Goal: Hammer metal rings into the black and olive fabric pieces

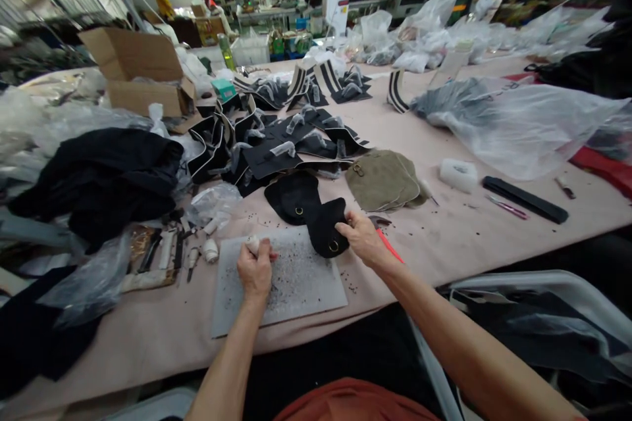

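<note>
My left hand (255,268) is closed around a small white-topped tool (252,245) over the left part of a speckled grey board (306,286). In my right hand (363,237), pinched between thumb and fingers, is the edge of a black fabric piece (326,227) with a brass-coloured ring, above the board's upper right corner. Another black piece (291,196) with a ring lies just behind it, partly overlapped. Olive fabric pieces (380,179) are stacked to the right. A red-handled tool (390,247) lies beside my right wrist, partly hidden.
Black strips (271,151) are heaped behind the board. Small tools and spools (210,250) lie left, near dark cloth (108,171) and a cardboard box (143,95). Rightward are a white roll (458,174), a black bar (526,199) and plastic bags (518,125). People are visible in the background.
</note>
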The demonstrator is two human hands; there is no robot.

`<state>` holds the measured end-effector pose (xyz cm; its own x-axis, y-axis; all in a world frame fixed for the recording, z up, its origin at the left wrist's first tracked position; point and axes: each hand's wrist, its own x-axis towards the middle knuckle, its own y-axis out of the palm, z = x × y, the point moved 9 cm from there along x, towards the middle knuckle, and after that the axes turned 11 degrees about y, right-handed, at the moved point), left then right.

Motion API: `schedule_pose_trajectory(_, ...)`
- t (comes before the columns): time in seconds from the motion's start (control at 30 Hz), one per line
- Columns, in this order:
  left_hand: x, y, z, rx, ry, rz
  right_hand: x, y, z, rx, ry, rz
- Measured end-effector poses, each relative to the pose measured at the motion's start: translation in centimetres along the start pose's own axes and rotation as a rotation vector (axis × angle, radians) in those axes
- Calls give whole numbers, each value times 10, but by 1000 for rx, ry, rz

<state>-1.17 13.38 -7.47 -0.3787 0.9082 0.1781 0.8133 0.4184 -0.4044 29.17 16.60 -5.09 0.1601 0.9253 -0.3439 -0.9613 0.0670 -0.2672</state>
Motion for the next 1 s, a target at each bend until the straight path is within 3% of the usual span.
schedule_pose_trajectory(0.17,2,2,1,-10,30,7,34,20,111,189,-215,72)
schedule_pose_trajectory(0.27,1,-1,1,-18,21,-7,57,31,145,233,-251,-8)
schedule_pose_trajectory(0.33,1,-1,-2,-14,22,4,73,43,135,136,-159,-73)
schedule_pose_trajectory(0.43,0,-1,-7,-3,25,19,85,59,88,-180,54,-130)
schedule_pose_trajectory(0.57,3,-3,-1,74,-12,11,87,54,40,-371,172,-281)
schedule_pose_trajectory(0.67,10,-2,6,137,-27,21,96,50,37,-473,192,-402)
schedule_pose_trajectory(0.77,14,0,8,153,-32,50,112,56,40,-542,278,-424)
schedule_pose_trajectory(0.9,14,-1,9,185,-80,78,127,71,37,-520,411,-370)
schedule_pose_trajectory(1.0,12,-3,5,204,-90,35,134,83,36,-445,409,-290)
